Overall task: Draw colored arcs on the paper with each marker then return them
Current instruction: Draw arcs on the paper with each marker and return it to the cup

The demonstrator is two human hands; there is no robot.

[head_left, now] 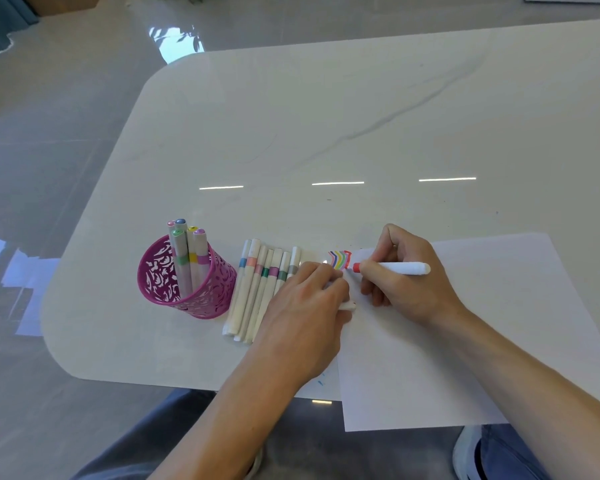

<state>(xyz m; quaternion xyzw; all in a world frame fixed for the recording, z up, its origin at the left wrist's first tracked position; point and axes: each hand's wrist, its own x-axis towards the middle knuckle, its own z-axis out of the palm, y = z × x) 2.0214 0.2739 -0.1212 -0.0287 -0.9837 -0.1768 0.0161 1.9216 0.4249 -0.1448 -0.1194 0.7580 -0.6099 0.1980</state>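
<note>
My right hand (404,275) grips a white marker with a red band (400,268), its tip down at the top left corner of the white paper (465,341). Beside the tip sits a small cluster of colored arcs (339,259). My left hand (302,317) rests on the paper's left edge, closed around a small white piece (347,306), probably the marker's cap. Several white markers with colored bands (257,289) lie in a row just left of that hand. A magenta cut-out pen cup (184,278) holds several more markers upright.
The white marble table (326,133) has a rounded left corner and its near edge runs under my forearms; the paper overhangs that edge. Glossy grey floor lies to the left. My knees and a white shoe (465,452) show below.
</note>
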